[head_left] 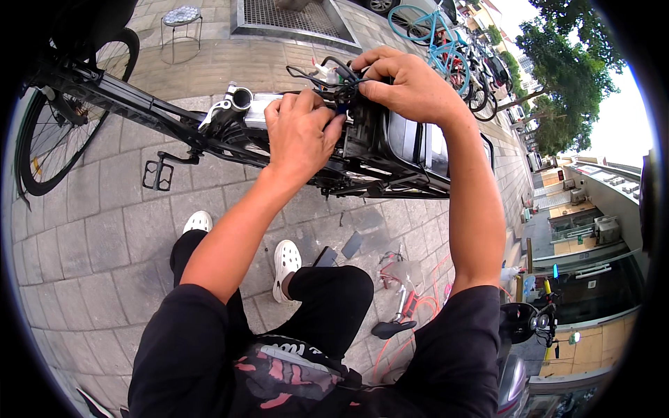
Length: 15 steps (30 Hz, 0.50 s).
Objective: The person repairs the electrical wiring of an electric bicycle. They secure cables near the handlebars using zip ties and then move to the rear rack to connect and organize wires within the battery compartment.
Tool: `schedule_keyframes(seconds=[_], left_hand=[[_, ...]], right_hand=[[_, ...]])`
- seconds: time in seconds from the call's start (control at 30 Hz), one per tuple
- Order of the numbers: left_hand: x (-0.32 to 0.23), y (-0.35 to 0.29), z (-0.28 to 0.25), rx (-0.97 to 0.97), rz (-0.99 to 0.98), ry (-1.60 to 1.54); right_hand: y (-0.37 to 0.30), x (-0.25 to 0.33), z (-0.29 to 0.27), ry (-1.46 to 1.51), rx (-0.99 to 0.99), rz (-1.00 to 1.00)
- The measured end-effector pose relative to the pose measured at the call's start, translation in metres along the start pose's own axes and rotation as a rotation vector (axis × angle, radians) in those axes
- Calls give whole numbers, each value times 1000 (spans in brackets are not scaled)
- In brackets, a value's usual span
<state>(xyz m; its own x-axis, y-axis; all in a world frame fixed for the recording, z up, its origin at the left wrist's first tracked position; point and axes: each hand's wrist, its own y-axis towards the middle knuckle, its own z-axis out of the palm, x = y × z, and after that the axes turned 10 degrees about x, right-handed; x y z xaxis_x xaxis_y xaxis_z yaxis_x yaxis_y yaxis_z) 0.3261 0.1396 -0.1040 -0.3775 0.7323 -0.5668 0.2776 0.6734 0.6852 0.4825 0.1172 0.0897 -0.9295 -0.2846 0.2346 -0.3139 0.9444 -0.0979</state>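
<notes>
A black electric bicycle (167, 115) stands across the view in front of me, with its bare seat-tube clamp (240, 98) showing and no saddle on it. Behind that clamp lies a silver ribbed box (260, 110), partly under my left hand (301, 129). The fingers of that hand are bent down over the frame, their tips hidden. My right hand (404, 85) pinches a bundle of black cables (343, 82) above the rear part of the bike. Beside it sits a black case (404, 136) over the rear rack.
Tools and an orange cord (433, 301) lie on the paving at the lower right, near a black saddle (394, 329). A round stool (181, 15) stands at the upper left. Parked bicycles (446, 45) line the upper right, and a motor scooter (519, 322) is at my right.
</notes>
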Motion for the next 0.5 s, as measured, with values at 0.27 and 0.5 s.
schedule_keyframes(seconds=[0.27, 0.5], left_hand=[[2, -1, -2, -10, 16, -41], [-13, 0, 1, -84, -70, -75]], right_hand=[[-1, 0, -1, 1, 58, 20], [-8, 5, 1, -69, 83, -41]])
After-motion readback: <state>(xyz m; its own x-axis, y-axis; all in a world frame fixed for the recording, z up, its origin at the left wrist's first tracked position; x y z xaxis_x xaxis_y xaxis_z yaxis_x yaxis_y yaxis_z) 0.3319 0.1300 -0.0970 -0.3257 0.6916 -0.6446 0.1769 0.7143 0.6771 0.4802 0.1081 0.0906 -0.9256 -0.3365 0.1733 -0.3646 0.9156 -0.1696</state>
